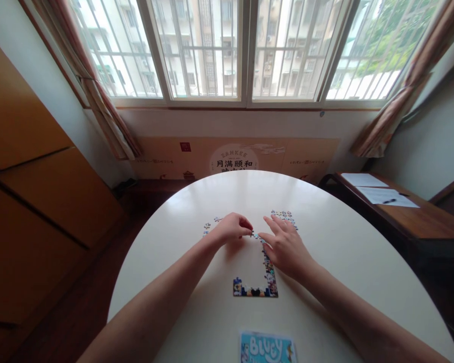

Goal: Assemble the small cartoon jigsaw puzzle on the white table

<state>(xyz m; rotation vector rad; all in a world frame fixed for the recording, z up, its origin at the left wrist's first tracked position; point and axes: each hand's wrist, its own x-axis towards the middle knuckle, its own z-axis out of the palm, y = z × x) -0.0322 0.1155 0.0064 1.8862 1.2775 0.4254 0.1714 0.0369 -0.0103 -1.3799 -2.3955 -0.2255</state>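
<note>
On the round white table, a partly joined jigsaw puzzle (pixel 271 276) forms a bottom edge and a right side, with its top end by my fingers. My left hand (pixel 234 228) pinches a small puzzle piece (pixel 252 233) at the left of that top end. Fingers spread, my right hand (pixel 285 244) rests over the upper right corner of the joined pieces. Loose puzzle pieces (pixel 207 226) lie behind my left hand. More pieces (pixel 282 213) lie in a group beyond my right hand, which partly hides them.
A blue Bluey box (pixel 267 348) lies at the table's near edge. The round white table (pixel 166 262) fills the middle. To the right stands a wooden desk (pixel 435 222) with papers (pixel 388 196) and a pen. Windows and curtains are behind; a wooden cabinet (pixel 26 227) is at left.
</note>
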